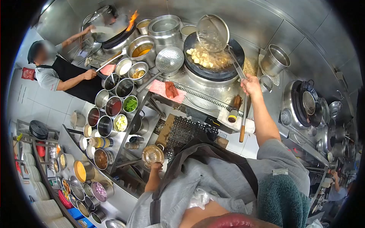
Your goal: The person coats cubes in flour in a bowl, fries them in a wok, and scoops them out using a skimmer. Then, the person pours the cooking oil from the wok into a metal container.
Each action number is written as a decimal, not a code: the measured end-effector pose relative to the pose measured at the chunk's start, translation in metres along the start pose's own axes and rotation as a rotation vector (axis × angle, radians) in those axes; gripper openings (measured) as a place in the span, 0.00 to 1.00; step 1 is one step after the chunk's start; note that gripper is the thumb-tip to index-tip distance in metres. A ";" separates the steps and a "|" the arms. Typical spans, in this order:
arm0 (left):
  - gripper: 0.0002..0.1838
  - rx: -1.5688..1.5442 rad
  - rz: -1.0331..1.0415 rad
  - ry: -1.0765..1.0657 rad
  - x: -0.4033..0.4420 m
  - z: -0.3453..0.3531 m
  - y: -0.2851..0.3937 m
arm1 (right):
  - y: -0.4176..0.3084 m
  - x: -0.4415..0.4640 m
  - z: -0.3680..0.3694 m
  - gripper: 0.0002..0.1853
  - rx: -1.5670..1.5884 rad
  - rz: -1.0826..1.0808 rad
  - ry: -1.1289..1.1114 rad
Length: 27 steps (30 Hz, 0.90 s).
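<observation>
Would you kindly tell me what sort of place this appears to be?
It looks like a commercial kitchen, probably a restaurant's. A large wok with food cooking in it, many steel pots of prepared ingredients, such as cut greens, and tall stacks of plates all point that way.

Restaurant-style commercial kitchen: big wok [238, 51] on steel range [213, 93], tall flame [132, 21] at second burner [118, 42], steel wall panels [247, 21], metal pots [102, 98] of sauces [80, 171] and chopped vegetables [131, 104] crowded on table [78, 143], stacked plates [31, 164], co-worker [49, 77] in cap [35, 50] and dark apron [72, 74]
</observation>
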<state>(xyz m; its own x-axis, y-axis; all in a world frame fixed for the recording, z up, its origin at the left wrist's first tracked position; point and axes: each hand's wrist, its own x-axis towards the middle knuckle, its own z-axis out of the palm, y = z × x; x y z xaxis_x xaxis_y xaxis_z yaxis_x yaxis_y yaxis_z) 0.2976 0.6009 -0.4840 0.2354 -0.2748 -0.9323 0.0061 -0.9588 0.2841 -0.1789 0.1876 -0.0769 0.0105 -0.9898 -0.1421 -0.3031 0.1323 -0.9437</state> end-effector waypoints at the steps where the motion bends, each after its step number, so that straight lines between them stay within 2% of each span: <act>1: 0.10 0.017 -0.012 -0.002 -0.006 0.001 -0.006 | 0.002 0.004 -0.007 0.25 -0.047 0.010 0.041; 4: 0.12 0.069 -0.044 -0.016 -0.019 0.006 -0.025 | 0.019 0.024 -0.028 0.25 -0.222 0.010 0.123; 6: 0.13 0.096 -0.056 -0.026 -0.022 0.012 -0.033 | 0.031 0.035 -0.031 0.21 -0.526 -0.089 0.361; 7: 0.14 0.103 -0.058 -0.030 -0.023 0.015 -0.036 | 0.038 0.039 -0.030 0.13 -0.547 -0.084 0.422; 8: 0.15 0.106 -0.054 -0.031 -0.025 0.018 -0.034 | 0.042 0.042 -0.030 0.13 -0.549 -0.084 0.421; 10: 0.16 0.111 -0.048 -0.032 -0.027 0.024 -0.028 | 0.052 0.047 -0.026 0.06 -0.434 0.163 0.283; 11: 0.17 0.107 -0.038 -0.030 -0.029 0.027 -0.021 | 0.056 0.049 -0.020 0.06 -0.435 0.161 0.275; 14: 0.19 0.090 -0.002 -0.008 -0.038 0.037 0.006 | 0.069 0.046 0.008 0.02 -0.022 0.294 0.033; 16: 0.21 0.067 0.025 0.018 -0.055 0.042 0.031 | 0.076 0.052 0.036 0.02 0.301 0.282 0.020; 21: 0.25 0.045 0.050 0.076 -0.122 0.051 0.094 | 0.070 0.094 0.069 0.06 0.488 0.302 -0.026; 22: 0.25 0.044 0.047 0.085 -0.110 0.050 0.087 | 0.068 0.098 0.068 0.02 0.503 0.271 -0.006; 26: 0.25 -0.004 0.173 0.045 -0.067 0.031 0.059 | 0.071 0.103 0.033 0.01 0.470 0.164 -0.032; 27: 0.25 0.003 0.207 0.014 -0.063 0.027 0.057 | 0.064 0.094 0.022 0.09 0.419 0.190 -0.014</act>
<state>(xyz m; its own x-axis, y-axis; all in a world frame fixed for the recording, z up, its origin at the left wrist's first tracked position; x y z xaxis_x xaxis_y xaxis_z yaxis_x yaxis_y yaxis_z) 0.2569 0.5619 -0.4154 0.2446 -0.4646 -0.8511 -0.0470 -0.8824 0.4681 -0.1766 0.1046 -0.1574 0.0055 -0.9456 -0.3252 0.1107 0.3237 -0.9396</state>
